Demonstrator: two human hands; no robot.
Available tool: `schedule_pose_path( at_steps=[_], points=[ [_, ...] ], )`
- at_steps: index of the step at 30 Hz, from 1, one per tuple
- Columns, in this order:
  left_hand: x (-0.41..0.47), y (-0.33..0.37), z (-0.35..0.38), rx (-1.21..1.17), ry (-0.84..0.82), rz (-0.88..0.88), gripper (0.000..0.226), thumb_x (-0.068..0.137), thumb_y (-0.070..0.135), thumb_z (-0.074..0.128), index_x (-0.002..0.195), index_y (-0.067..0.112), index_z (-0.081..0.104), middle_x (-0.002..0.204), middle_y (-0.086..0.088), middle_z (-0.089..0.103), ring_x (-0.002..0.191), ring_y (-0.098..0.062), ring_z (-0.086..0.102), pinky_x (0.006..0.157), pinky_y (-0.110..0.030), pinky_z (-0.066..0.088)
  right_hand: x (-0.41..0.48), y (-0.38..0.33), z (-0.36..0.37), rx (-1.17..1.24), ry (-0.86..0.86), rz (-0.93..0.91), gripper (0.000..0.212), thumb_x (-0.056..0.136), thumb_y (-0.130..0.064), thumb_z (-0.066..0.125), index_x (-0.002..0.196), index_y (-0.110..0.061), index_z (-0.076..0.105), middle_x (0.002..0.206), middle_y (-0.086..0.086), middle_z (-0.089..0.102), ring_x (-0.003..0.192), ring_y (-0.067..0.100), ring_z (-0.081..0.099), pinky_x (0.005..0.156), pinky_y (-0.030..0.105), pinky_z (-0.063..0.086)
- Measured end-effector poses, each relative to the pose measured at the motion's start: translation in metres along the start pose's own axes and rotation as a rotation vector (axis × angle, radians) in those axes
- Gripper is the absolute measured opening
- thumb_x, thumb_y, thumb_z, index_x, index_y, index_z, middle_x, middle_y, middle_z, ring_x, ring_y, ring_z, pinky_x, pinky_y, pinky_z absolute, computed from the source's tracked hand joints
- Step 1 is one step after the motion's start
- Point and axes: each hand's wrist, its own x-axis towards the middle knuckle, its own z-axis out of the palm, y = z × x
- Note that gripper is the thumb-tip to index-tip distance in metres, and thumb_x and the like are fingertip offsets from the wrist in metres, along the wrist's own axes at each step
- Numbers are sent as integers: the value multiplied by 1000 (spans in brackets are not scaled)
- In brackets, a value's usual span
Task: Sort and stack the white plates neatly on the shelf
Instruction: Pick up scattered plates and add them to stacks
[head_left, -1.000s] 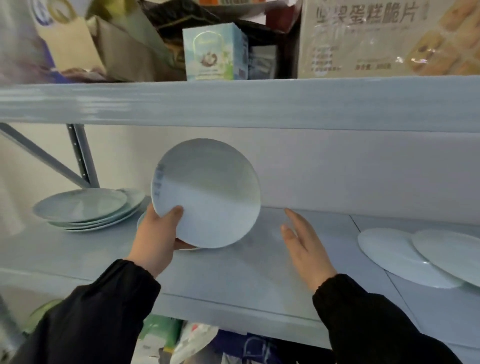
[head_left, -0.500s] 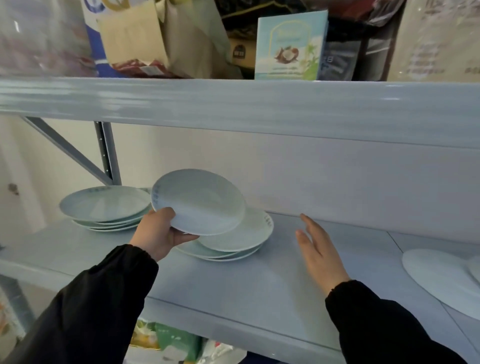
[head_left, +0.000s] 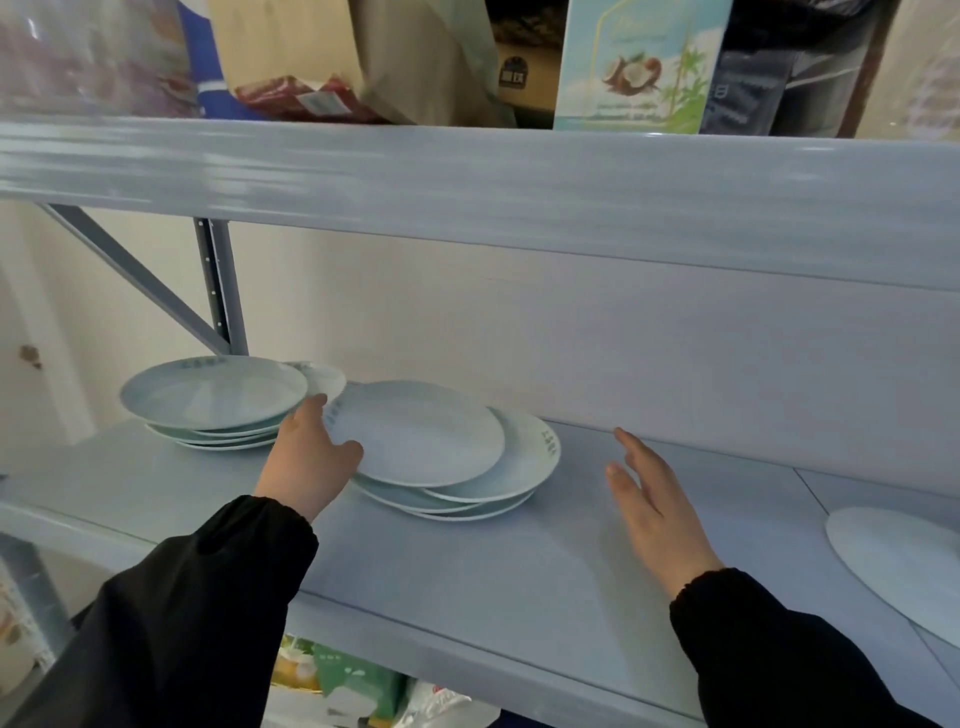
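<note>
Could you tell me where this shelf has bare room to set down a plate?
The widest bare patch of the shelf lies between the middle stack and the lone plate at the right edge; only the right hand hovers over it. The front strip is bare too. Crowded: the left hand grips the top plate beside the left stack.

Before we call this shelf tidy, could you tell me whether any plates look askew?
Yes: the middle stack is uneven; its top plate, held by the left hand, sits offset left of those below.
</note>
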Motion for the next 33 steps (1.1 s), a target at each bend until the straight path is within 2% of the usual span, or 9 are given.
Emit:
schedule_pose_path(
  at_steps=[2, 7, 12, 16, 20, 22, 25, 29, 33],
  points=[
    [-3, 0, 1, -31, -3, 1, 55, 84, 12, 59, 137, 12, 42, 128, -4, 50, 112, -27, 54, 82, -31, 39, -1, 0, 0, 1, 3, 0, 56, 96, -54, 42, 148, -35, 32, 152, -12, 32, 139, 3, 29, 115, 33, 26],
    [-9, 0, 1, -66, -8, 41, 23, 86, 10, 54, 102, 25, 47, 97, 8, 60, 82, -23, 63, 66, -31, 43, -1, -2, 0, 7, 9, 2, 55, 97, -51, 43, 148, -35, 32, 152, -11, 32, 139, 4, 30, 115, 34, 26],
    [-9, -4, -1, -90, -14, 14, 15, 86, 16, 54, 99, 22, 53, 96, 3, 62, 81, -28, 64, 78, -43, 52, -3, -2, 0, 15, 26, -7, 78, 79, -71, 35, 148, -35, 33, 150, -12, 34, 138, 4, 31, 116, 36, 28],
    [-12, -4, -3, -111, -25, -20, 26, 85, 25, 54, 111, 24, 54, 106, 2, 62, 89, -25, 64, 86, -48, 53, -3, -3, 0, 11, 24, -1, 53, 98, -48, 43, 148, -34, 33, 151, -9, 34, 139, 5, 31, 116, 37, 27],
    [-14, -4, -5, -141, -17, -20, 30, 87, 27, 53, 117, 24, 56, 112, 8, 62, 94, -19, 62, 87, -42, 51, -3, -3, 0, -9, 22, -4, 51, 99, -42, 42, 148, -33, 33, 151, -9, 34, 139, 6, 31, 116, 37, 27],
    [-13, -5, -6, -110, 4, -4, 43, 89, 28, 53, 131, 18, 53, 126, 5, 58, 108, -19, 57, 91, -34, 43, -3, -2, 0, -21, 22, -10, 51, 99, -42, 42, 149, -32, 33, 151, -9, 34, 139, 6, 31, 116, 35, 26],
    [-11, -6, -7, -63, 63, 27, 56, 91, 31, 54, 142, 14, 42, 144, -5, 47, 132, -22, 43, 105, -36, 36, -4, -1, 0, -22, 21, -13, 50, 100, -41, 42, 148, -33, 33, 151, -10, 34, 139, 6, 31, 115, 34, 26],
    [-15, 5, -5, 14, 164, 157, 55, 91, 31, 55, 142, 16, 42, 146, -6, 42, 136, -24, 34, 109, -39, 30, -5, 1, -2, -60, 19, -35, 50, 100, -40, 41, 148, -31, 32, 152, -8, 33, 139, 6, 29, 113, 29, 24],
    [-24, 25, 8, 97, 288, 424, 49, 88, 18, 58, 135, 10, 48, 138, -9, 49, 133, -28, 33, 111, -41, 28, -10, 3, -6, -101, 22, -48, 51, 100, -40, 41, 149, -28, 32, 155, -7, 30, 139, 4, 26, 111, 22, 19]
  ],
)
